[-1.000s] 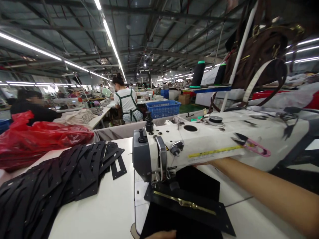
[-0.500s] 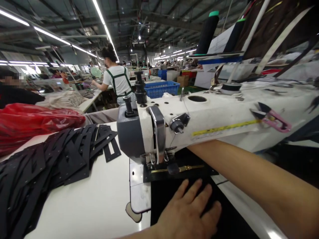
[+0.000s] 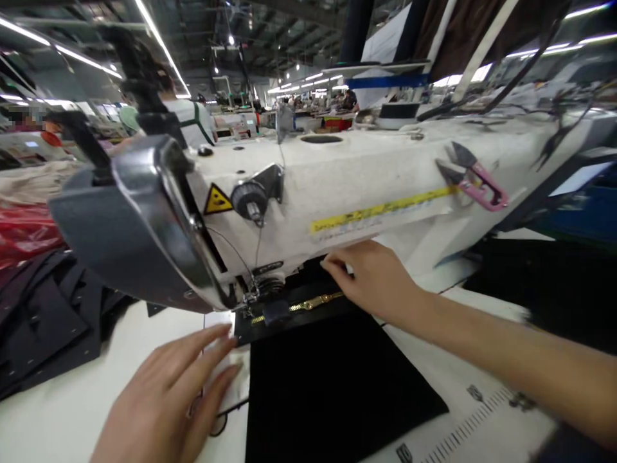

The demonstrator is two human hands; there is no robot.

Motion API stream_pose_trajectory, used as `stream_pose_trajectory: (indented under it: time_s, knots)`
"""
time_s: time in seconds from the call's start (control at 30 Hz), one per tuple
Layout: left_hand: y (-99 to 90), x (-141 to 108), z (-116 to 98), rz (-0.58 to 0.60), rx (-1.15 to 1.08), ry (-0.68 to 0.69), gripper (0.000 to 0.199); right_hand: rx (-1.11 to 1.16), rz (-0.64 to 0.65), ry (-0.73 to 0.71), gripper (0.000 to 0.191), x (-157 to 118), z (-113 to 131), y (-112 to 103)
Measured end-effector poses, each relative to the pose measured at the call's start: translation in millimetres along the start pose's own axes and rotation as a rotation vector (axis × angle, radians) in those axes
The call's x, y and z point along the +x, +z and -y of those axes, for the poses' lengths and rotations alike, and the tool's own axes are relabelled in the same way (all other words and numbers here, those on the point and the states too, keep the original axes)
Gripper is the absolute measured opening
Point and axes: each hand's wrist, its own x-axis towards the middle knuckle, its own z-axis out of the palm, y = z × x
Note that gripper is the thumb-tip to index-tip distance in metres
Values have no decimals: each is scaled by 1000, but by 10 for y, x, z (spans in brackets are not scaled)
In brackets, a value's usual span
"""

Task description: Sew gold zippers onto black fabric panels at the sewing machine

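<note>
A black fabric panel (image 3: 332,386) lies under the head of a white sewing machine (image 3: 376,167). Along its far side runs a dark strip with a gold zipper (image 3: 313,302); a small dark patch covers part of the zipper near the needle area. My left hand (image 3: 168,392) is open, fingers stretched out, the tips at the strip's left corner. Beneath the machine arm, my right hand (image 3: 376,273) has its thumb and forefinger pinched at the edge of the black fabric behind the zipper. The presser foot is partly hidden and blurred.
Pink-handled thread snips (image 3: 482,183) rest against the machine arm above a yellow tape measure (image 3: 385,209). Dark cut pieces (image 3: 53,315) are heaped at left beside a red plastic bag (image 3: 29,235). A ruler scale (image 3: 467,427) marks the table at lower right.
The view has moved closer and turned right. My left hand has gone from lying on the panel to its left corner. My right hand, hidden behind the machine before, now shows under the arm.
</note>
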Motion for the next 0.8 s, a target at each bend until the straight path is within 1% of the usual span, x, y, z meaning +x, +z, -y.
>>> stream_pose_trajectory:
  time_s: [0.07, 0.13, 0.17, 0.2, 0.27, 0.37, 0.43, 0.5, 0.6, 0.8]
  knots:
    - [47, 57, 71, -9, 66, 45, 28, 46, 19, -126, 18, -140, 184, 12]
    - [99, 130, 46, -4, 94, 96, 25, 98, 33, -278, 19, -222, 391, 77]
    - [117, 157, 16, 4, 107, 111, 24, 107, 35, -319, 18, -234, 476, 128]
    - [130, 172, -14, 10, 124, 116, 24, 108, 34, -332, 16, -228, 541, 188]
    - [148, 169, -60, 10, 153, 124, 24, 114, 29, -314, 15, -175, 608, 314]
    - [184, 117, -71, -16, 151, 110, 26, 180, 53, -284, 17, -84, 607, 452]
    - [216, 88, -60, -33, 121, 84, 26, 229, 87, -291, 19, -56, 589, 487]
    - [247, 77, -53, -34, 93, 69, 26, 266, 99, -312, 19, -49, 577, 489]
    - [273, 83, -57, -39, 88, 58, 27, 297, 72, -365, 22, -38, 565, 476]
    - [269, 102, -67, -70, 127, 92, 33, 271, 57, -434, 26, 0, 521, 485]
